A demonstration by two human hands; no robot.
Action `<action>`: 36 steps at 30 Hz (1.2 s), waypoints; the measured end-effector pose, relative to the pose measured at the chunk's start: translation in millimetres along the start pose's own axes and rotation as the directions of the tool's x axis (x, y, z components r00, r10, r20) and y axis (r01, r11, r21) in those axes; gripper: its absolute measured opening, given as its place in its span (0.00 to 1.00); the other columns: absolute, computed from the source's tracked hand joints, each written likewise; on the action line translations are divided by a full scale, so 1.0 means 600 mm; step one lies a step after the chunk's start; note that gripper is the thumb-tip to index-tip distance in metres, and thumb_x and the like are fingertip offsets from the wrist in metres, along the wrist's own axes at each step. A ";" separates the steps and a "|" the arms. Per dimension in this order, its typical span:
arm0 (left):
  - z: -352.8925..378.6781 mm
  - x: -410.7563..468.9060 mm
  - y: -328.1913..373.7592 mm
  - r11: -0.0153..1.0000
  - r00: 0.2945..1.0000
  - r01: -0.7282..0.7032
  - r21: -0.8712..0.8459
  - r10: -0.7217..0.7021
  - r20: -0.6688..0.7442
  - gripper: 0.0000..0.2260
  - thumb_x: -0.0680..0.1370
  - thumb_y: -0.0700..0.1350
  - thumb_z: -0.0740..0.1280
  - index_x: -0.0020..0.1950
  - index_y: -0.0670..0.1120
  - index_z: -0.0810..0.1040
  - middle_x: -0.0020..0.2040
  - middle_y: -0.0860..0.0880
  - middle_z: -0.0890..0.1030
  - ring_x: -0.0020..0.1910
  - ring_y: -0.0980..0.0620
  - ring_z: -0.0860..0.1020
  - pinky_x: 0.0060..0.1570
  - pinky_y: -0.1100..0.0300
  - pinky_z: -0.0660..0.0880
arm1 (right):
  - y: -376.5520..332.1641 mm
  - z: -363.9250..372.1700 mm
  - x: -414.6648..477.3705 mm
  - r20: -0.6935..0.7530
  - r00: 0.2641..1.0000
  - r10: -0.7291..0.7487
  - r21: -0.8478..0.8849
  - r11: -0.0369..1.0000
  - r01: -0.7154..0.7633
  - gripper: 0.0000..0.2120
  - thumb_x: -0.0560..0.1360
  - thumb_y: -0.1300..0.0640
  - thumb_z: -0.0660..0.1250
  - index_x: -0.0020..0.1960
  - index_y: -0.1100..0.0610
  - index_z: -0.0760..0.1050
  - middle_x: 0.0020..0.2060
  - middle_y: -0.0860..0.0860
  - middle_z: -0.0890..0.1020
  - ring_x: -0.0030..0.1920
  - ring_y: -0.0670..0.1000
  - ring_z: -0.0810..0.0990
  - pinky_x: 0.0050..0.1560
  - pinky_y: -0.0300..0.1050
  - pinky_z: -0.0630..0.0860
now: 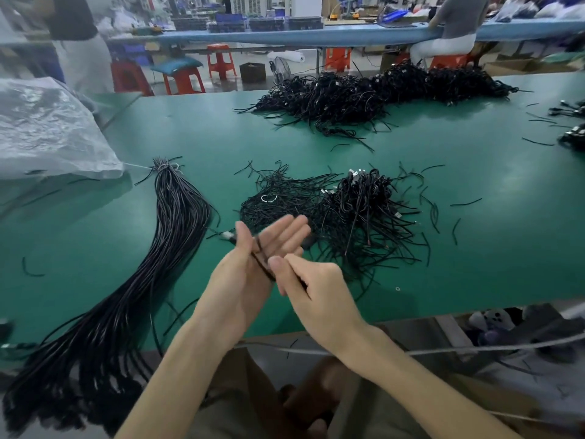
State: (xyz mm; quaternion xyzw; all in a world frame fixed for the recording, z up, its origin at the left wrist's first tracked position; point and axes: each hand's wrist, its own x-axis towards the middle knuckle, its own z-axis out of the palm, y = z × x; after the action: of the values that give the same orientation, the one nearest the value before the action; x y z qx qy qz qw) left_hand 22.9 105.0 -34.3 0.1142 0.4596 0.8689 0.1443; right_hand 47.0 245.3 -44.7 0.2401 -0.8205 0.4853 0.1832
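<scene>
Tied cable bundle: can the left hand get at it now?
Probably yes: only bare green table lies between the left hand and the tied cable bundle, though a black cable lies across its palm, pinched by the right hand.

Left hand [250,267] flat, fingers [286,231] straight — right hand [316,291] curled, seemingly pinching

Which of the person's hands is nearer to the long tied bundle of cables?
Left. The left hand is just right of the tied bundle, apart from it; the right hand lies farther right, beyond the left hand, pinching a black cable.
</scene>
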 end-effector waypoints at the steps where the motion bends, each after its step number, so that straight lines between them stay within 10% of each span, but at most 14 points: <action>1: 0.001 0.001 0.010 0.988 0.999 -0.036 -0.152 0.030 -0.041 0.30 0.85 0.60 0.48 0.70 0.39 0.76 0.67 0.44 0.81 0.65 0.51 0.80 0.57 0.62 0.79 | 0.009 0.005 -0.007 0.017 0.999 0.028 0.048 0.998 -0.029 0.24 0.86 0.47 0.57 0.34 0.56 0.69 0.25 0.45 0.69 0.25 0.48 0.68 0.29 0.45 0.64; 5: -0.014 -0.024 0.057 0.959 0.995 -0.100 -0.266 0.103 0.001 0.23 0.85 0.58 0.55 0.38 0.50 0.80 0.30 0.56 0.74 0.22 0.60 0.65 0.24 0.67 0.66 | 0.054 -0.003 -0.006 -0.066 0.991 0.119 0.015 0.993 -0.118 0.26 0.85 0.51 0.59 0.29 0.49 0.61 0.21 0.44 0.62 0.21 0.47 0.61 0.24 0.49 0.59; 7: -0.017 -0.040 0.055 0.964 0.987 -0.050 0.262 0.008 0.158 0.25 0.83 0.63 0.57 0.34 0.50 0.77 0.26 0.54 0.69 0.21 0.57 0.61 0.22 0.62 0.59 | 0.068 -0.017 0.017 -0.119 0.985 0.129 -0.054 0.989 -0.136 0.26 0.85 0.54 0.60 0.28 0.51 0.61 0.21 0.45 0.63 0.22 0.47 0.61 0.24 0.49 0.60; 11: -0.009 -0.038 0.014 0.499 0.958 -0.045 0.865 -0.225 0.179 0.25 0.83 0.63 0.55 0.44 0.50 0.85 0.34 0.45 0.83 0.28 0.53 0.78 0.33 0.59 0.74 | 0.050 -0.024 0.062 -0.205 0.979 0.005 -0.202 0.978 -0.048 0.25 0.84 0.55 0.62 0.29 0.55 0.62 0.22 0.46 0.65 0.23 0.50 0.64 0.26 0.48 0.62; 14: -0.003 -0.025 -0.010 0.673 0.977 -0.023 0.739 0.171 -0.126 0.23 0.83 0.59 0.54 0.52 0.49 0.86 0.47 0.47 0.88 0.49 0.55 0.85 0.51 0.60 0.80 | 0.024 -0.009 0.052 -0.182 0.980 -0.077 -0.200 0.979 0.040 0.23 0.85 0.51 0.58 0.33 0.58 0.70 0.26 0.48 0.75 0.27 0.50 0.74 0.30 0.51 0.72; 17: -0.007 -0.001 -0.016 0.988 0.967 -0.044 0.148 0.080 -0.243 0.26 0.85 0.58 0.51 0.65 0.40 0.79 0.60 0.44 0.85 0.61 0.51 0.83 0.59 0.59 0.78 | 0.016 0.015 0.015 -0.128 0.979 -0.159 -0.233 0.964 0.126 0.21 0.85 0.54 0.59 0.35 0.58 0.71 0.27 0.47 0.73 0.27 0.49 0.72 0.30 0.45 0.71; 21: -0.026 -0.015 0.050 0.872 0.981 -0.134 -0.471 0.051 -0.185 0.18 0.87 0.52 0.56 0.44 0.48 0.79 0.30 0.55 0.77 0.21 0.60 0.72 0.23 0.67 0.66 | 0.035 0.020 -0.003 -0.068 0.984 -0.165 -0.304 0.943 0.137 0.21 0.85 0.57 0.60 0.33 0.52 0.63 0.26 0.42 0.62 0.24 0.44 0.60 0.31 0.38 0.59; 24: -0.032 -0.044 0.072 0.968 0.997 -0.006 0.251 -0.015 0.081 0.27 0.84 0.61 0.57 0.31 0.48 0.76 0.22 0.53 0.71 0.16 0.57 0.63 0.21 0.66 0.56 | 0.052 -0.010 0.031 -0.116 0.993 -0.034 -0.276 0.961 0.001 0.24 0.84 0.59 0.61 0.32 0.50 0.60 0.23 0.40 0.60 0.22 0.42 0.59 0.28 0.40 0.57; 27: -0.028 -0.045 0.051 0.476 0.957 -0.001 0.879 -0.255 0.140 0.27 0.84 0.63 0.56 0.40 0.49 0.86 0.30 0.49 0.84 0.26 0.53 0.78 0.32 0.66 0.72 | 0.034 -0.012 0.058 -0.181 0.973 -0.141 -0.417 0.907 0.054 0.23 0.84 0.56 0.61 0.32 0.51 0.61 0.23 0.44 0.63 0.23 0.48 0.62 0.30 0.42 0.57; 29: -0.017 -0.037 0.031 0.442 0.994 -0.030 0.896 -0.085 0.075 0.23 0.82 0.61 0.54 0.38 0.59 0.85 0.32 0.58 0.83 0.31 0.62 0.77 0.38 0.70 0.71 | 0.018 0.003 0.053 -0.172 0.962 -0.213 -0.434 0.893 0.121 0.21 0.84 0.53 0.59 0.32 0.54 0.65 0.23 0.46 0.68 0.24 0.50 0.65 0.30 0.42 0.58; 31: -0.008 -0.030 0.009 0.703 0.996 0.036 0.710 0.029 -0.080 0.30 0.78 0.67 0.55 0.33 0.48 0.82 0.30 0.52 0.79 0.36 0.57 0.77 0.45 0.64 0.73 | 0.013 0.011 0.045 -0.182 0.971 -0.153 -0.375 0.924 0.075 0.21 0.85 0.51 0.57 0.33 0.55 0.67 0.24 0.46 0.69 0.24 0.48 0.66 0.27 0.43 0.62; 36: -0.014 -0.022 -0.024 0.909 0.965 0.146 0.391 -0.044 -0.259 0.34 0.73 0.74 0.65 0.41 0.41 0.82 0.42 0.42 0.79 0.47 0.45 0.77 0.55 0.54 0.76 | 0.021 0.009 0.017 -0.167 0.971 -0.170 -0.423 0.902 0.085 0.20 0.84 0.53 0.58 0.35 0.57 0.72 0.27 0.48 0.74 0.28 0.48 0.70 0.34 0.41 0.65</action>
State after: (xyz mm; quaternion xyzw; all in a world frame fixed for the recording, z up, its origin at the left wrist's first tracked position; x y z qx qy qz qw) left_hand 34.6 101.5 -51.8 0.0110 0.6493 0.7536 0.1020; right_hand 31.1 243.4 -51.0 0.1995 -0.8641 0.3097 0.3429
